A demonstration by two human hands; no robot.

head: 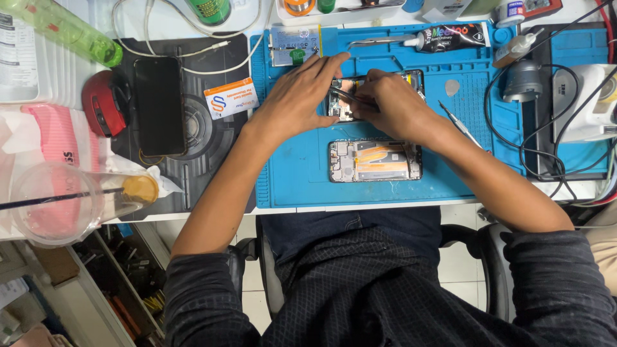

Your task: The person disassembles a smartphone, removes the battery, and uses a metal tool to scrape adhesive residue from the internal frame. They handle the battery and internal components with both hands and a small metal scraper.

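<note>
An opened phone (pixel 347 87) lies on the blue work mat (pixel 295 173), its inner parts showing between my hands. My left hand (pixel 301 90) rests flat on its left side with fingers spread, steadying it. My right hand (pixel 393 103) is closed on thin metal tweezers (pixel 350 97) whose tips point into the phone's insides. Nearer to me on the mat lies a second phone frame (pixel 376 160) with orange and silver parts, untouched.
A black phone (pixel 159 106) lies on a dark pad at left, beside a red round object (pixel 103 103). A glue tube (pixel 450 37), a screwdriver (pixel 459 123), a white device with black cables (pixel 581 103), a green bottle (pixel 71 29) and a plastic cup (pixel 54 202) surround the mat.
</note>
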